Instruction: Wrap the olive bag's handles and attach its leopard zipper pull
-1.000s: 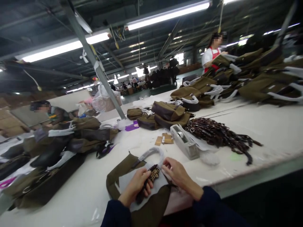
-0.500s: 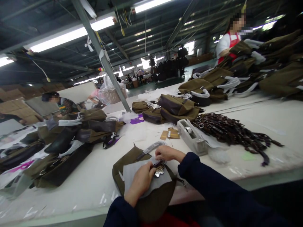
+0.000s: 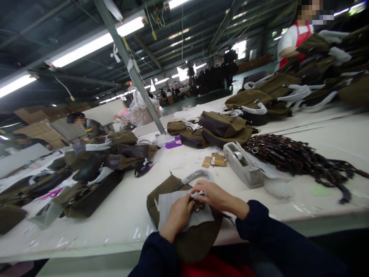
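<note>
An olive-green handbag [image 3: 193, 244] lies at the table's front edge before me, its handle [image 3: 198, 175] wrapped in white. Over the bag is a sheet of thin white paper [image 3: 168, 200]. My left hand [image 3: 179, 212] rests above the sheet, fingers closed on a small bunch of metal charms [image 3: 198, 207]. From the right, my right hand [image 3: 210, 195] meets it, its fingers bent and pinched at the top of the same bunch. The fingertips partly cover what they grip.
A grey tape dispenser [image 3: 243, 167] stands right of the bag, beside a heap of dark brown straps [image 3: 300, 157]. Small brown cards [image 3: 218, 159] lie behind. Olive bags are piled at left [image 3: 92, 192], centre [image 3: 225, 125] and right. A co-worker in a red apron [image 3: 302, 36] stands far right.
My right hand has come lower and closer to my left, over the charms. A shiny silvery piece that hung below the fingers no longer shows. The whole view has shifted slightly.
</note>
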